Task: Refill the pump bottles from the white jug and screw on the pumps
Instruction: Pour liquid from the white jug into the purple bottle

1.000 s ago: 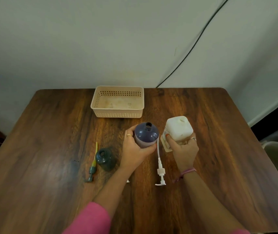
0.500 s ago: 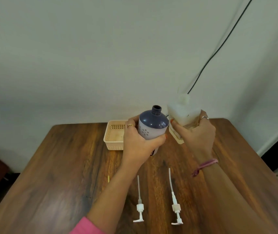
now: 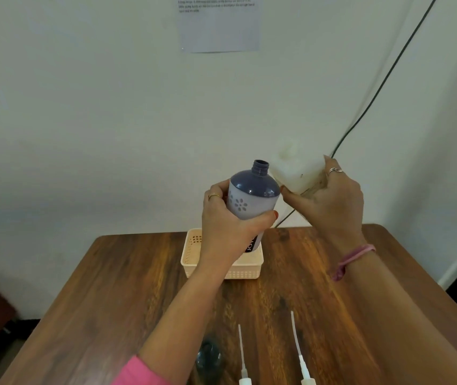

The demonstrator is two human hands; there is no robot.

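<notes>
My left hand (image 3: 228, 227) grips a lavender pump bottle (image 3: 251, 197) with a dark blue shoulder and an open neck, held up above the table and leaning slightly right. My right hand (image 3: 330, 202) holds the white jug (image 3: 296, 170) tilted toward the bottle's neck, its top blurred and close beside the opening. Two white pumps (image 3: 242, 359) (image 3: 301, 354) with long tubes lie on the table near me. A second, dark green bottle (image 3: 207, 357) stands to their left, partly behind my left forearm.
A cream perforated basket (image 3: 191, 251) sits at the back of the wooden table (image 3: 110, 287), below the raised bottle. A black cable (image 3: 374, 98) runs down the wall behind the jug. A paper sheet (image 3: 219, 23) is stuck on the wall.
Both hands have lifted the bottle and the jug off the table and raised them high. The jug has tipped toward the bottle's neck. My view has swung upward toward the wall.
</notes>
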